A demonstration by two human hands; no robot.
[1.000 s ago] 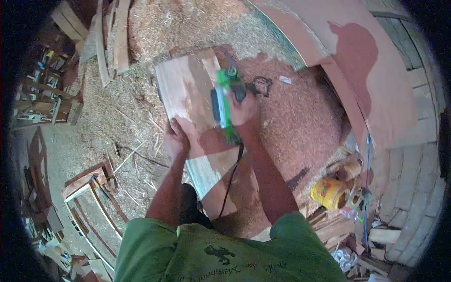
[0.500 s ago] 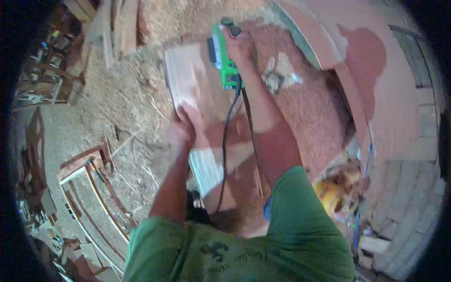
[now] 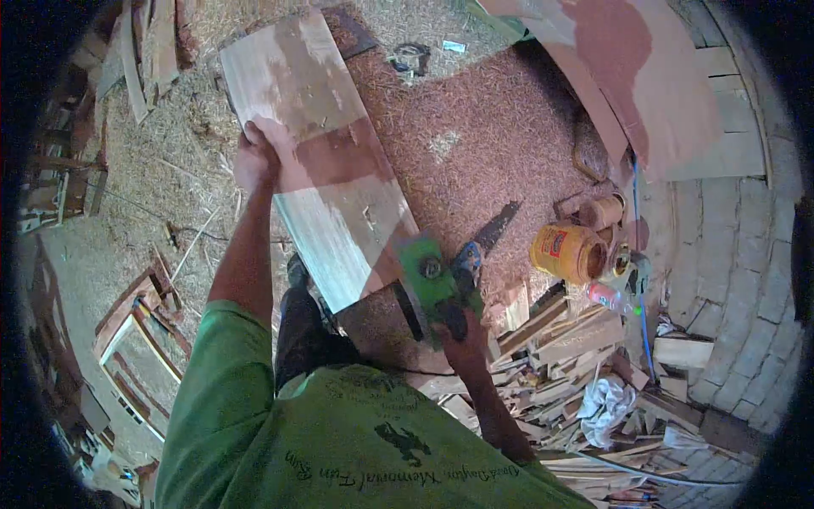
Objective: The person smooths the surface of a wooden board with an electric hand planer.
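We see the left hand pressed on the left edge of a long wooden board, its fingers spread flat and open across the top face. The board runs from the upper left toward the body, lying over red sawdust. The right hand has its fingers wrapped tight around the handle of a green power planer, which sits at the near end of the board, well apart from the left hand. A yellow can stands just right of the planer, beside a scrap wood pile.
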